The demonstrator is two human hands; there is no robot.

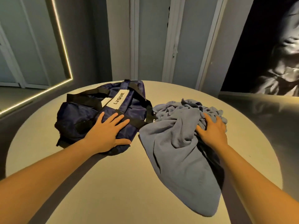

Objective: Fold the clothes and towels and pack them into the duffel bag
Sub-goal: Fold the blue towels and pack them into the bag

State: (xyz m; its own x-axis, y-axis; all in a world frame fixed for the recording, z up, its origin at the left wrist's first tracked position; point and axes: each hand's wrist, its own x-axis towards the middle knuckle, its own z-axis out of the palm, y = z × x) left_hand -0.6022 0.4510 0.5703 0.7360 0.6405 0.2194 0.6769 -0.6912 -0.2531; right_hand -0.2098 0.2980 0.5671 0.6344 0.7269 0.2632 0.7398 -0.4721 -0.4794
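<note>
Round table point(113, 191) carries everything, beneath both forearms; blue cloth heap point(178, 156), fleecy and unfolded, lies under my right hand and trails back from it, long axis running from the bunched far end toward me; navy duffel bag point(77, 120) lies under my left hand, just beside the heap's left edge, slack and flattened, black straps across it; left hand point(108, 130) released, fingers spread flat, pressing the bag; right hand point(212, 130) on the bunched end, fingertips sunk in folds, grip or mere rest I cannot tell; judgement: the right hand, nearer the cloth, should lift it first; white label point(119, 98) just beyond my left fingertips.
</note>
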